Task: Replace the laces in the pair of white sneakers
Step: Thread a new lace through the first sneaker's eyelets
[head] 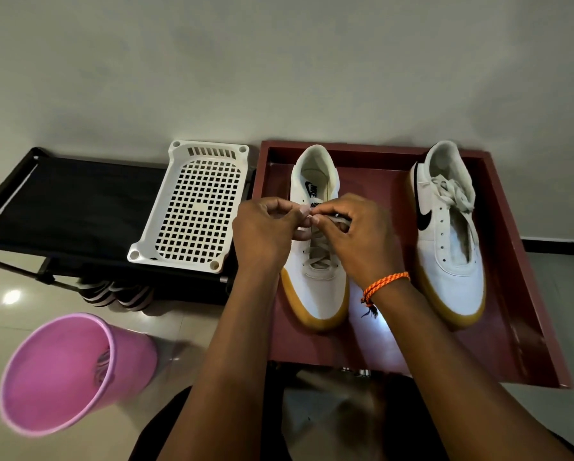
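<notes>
so both sneakers sit toes-toward-the-person inside the red tray, which looks like it's there to keep the pair together and at a handy working height. everything i mention is placed relative to that tray. the left sneaker is in the tray's left half and that's the one being worked on: the left hand and right hand meet over its tongue, fingers curled in and pinching the lace right at the top eyelets, probably because that's where the last crossings or the knot happen. lower eyelets already show crisscrossed lace, so i'd guess this shoe is nearly threaded. can't tell if it's being tied or undone though. the right sneaker in the tray's right half has a loose bunch of lace piled near its collar with the lower eyelets bare. just left of the tray is a white plastic basket, and further left and nearer, a pink bin.
</notes>
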Tool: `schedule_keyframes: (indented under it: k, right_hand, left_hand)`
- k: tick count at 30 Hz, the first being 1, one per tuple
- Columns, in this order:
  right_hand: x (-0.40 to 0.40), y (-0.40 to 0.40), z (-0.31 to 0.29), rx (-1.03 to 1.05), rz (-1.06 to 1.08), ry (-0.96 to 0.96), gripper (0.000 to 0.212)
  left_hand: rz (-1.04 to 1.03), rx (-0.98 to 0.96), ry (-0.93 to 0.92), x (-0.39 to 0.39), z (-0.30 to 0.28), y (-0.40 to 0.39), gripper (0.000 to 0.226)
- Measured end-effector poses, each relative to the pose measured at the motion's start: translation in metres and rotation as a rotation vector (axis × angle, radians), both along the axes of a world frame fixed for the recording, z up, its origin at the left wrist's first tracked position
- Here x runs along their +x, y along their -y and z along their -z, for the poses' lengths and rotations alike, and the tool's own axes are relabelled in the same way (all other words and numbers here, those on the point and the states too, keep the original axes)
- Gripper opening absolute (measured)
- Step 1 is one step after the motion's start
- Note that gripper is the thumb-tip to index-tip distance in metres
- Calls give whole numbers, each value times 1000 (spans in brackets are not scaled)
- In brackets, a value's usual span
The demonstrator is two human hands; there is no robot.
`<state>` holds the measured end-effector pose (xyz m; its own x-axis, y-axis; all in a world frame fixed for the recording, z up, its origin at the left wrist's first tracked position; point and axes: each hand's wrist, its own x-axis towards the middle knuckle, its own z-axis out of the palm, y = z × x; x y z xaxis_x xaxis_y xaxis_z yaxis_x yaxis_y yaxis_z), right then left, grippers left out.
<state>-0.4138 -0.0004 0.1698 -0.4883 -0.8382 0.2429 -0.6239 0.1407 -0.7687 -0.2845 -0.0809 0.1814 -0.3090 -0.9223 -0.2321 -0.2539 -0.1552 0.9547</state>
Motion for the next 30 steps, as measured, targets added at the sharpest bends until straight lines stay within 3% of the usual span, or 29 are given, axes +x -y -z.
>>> schedule_keyframes:
  k: [5, 10, 20, 25, 27, 30]
  right_hand:
    - [10, -1, -2, 103, 120, -303, 11]
    - [17, 0, 1, 174, 119, -534, 11]
    - [25, 12, 26, 132, 280, -95, 12]
    - [25, 12, 34, 95, 248, 85, 7]
    - [20, 12, 32, 108, 212, 88, 8]
    - [16, 9, 26, 188, 149, -92, 9]
  left_hand:
    - [-50, -152, 350, 3, 10, 1, 15]
    - [-20, -177, 444, 2, 8, -3, 18]
    - [-6, -110, 342, 3, 13, 1, 15]
    - [11, -115, 359, 6, 14, 2, 13]
    - [-9, -166, 423, 3, 11, -2, 13]
    - [-1, -228, 497, -4, 7, -9, 18]
